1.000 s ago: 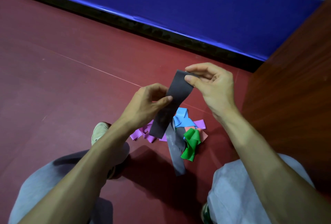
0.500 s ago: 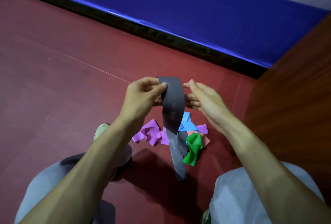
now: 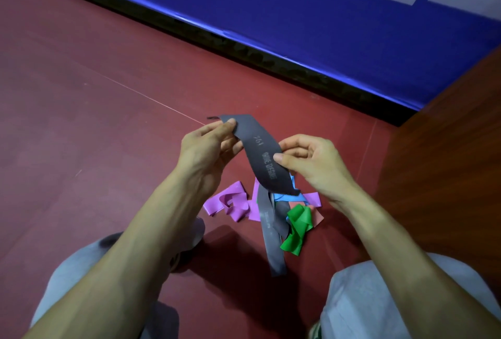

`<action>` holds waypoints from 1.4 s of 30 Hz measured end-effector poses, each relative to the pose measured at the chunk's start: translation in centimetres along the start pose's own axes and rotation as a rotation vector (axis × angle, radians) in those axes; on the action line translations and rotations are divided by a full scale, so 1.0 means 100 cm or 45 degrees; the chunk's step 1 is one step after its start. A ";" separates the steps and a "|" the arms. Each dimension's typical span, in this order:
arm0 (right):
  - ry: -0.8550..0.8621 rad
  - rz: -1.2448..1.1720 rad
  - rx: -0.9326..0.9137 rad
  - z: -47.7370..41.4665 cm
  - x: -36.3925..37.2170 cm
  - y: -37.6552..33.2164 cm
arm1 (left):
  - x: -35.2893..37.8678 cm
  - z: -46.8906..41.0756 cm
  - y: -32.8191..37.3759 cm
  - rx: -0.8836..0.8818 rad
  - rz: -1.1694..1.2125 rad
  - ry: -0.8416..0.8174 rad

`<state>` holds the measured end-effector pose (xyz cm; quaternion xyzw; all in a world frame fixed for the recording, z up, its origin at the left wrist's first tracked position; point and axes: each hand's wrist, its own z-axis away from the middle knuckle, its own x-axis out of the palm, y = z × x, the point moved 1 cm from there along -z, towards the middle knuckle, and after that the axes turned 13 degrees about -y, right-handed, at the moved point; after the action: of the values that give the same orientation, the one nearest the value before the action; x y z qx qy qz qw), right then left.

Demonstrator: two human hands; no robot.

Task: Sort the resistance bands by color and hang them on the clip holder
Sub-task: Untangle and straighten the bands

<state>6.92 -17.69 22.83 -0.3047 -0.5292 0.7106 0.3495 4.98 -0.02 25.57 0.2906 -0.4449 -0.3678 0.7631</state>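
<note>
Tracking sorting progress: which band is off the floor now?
The dark grey band pinched by left hand and right hand; the pile of others lies on the floor.

The left hand (image 3: 206, 146) pinches the top end of the grey resistance band (image 3: 261, 161); the right hand (image 3: 314, 165) pinches its right edge lower down.

The light is dim and the colours are heavy. It falls from above and throws a soft dark shadow on the floor (image 3: 81, 121) between the knees (image 3: 366, 300). A thin streak of glare runs along the foot of the wall (image 3: 298, 13). Print on the grey band (image 3: 260, 154) is sharp. The forearms (image 3: 130, 257) stretch and soften toward the bottom edge.
</note>
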 end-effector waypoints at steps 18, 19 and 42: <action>0.427 0.398 -0.174 0.004 -0.012 -0.002 | 0.018 0.008 -0.023 0.316 -1.403 -0.244; 0.427 0.432 -0.170 0.004 -0.012 -0.002 | 0.018 0.008 -0.023 0.373 -1.515 -0.224; 0.160 0.145 0.274 -0.003 -0.016 0.007 | 0.020 0.009 -0.003 0.401 -0.728 -0.339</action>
<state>7.98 -19.00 22.22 -0.3389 -0.4087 0.7614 0.3719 4.71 -1.89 26.68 0.4670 -0.4923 -0.5281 0.5105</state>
